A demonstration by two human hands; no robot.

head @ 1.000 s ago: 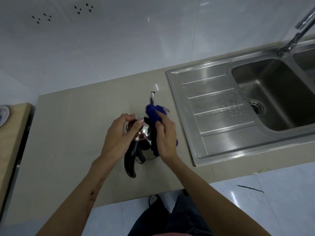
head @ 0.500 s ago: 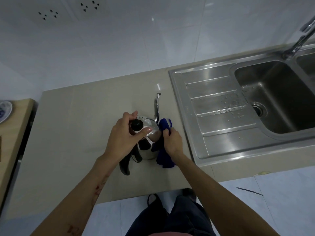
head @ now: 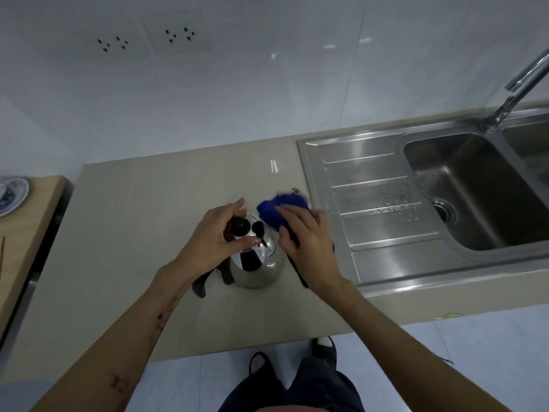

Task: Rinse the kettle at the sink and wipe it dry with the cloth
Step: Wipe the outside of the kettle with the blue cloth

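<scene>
Left of the sink [head: 341, 162], on the table [head: 124, 233], my left hand [head: 214, 242] gripping the kettle [head: 258, 266] lid, my right hand [head: 309, 242] pressing the cloth [head: 279, 206] against its spout side.

The shiny steel kettle [head: 255, 263] stands upright under the left hand [head: 214, 242], whose fingers hold its black lid knob [head: 240, 226]. The crumpled blue cloth [head: 282, 211] lies pressed against the kettle's upper side beneath the right hand [head: 309, 242].

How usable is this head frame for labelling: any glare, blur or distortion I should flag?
Head view: wide-angle bending curves the counter edge and faucet; glare spots on the wall tiles and bright reflections on the kettle; the cloth under the right hand looks motion-blurred; lighting is dim and bluish.
</scene>
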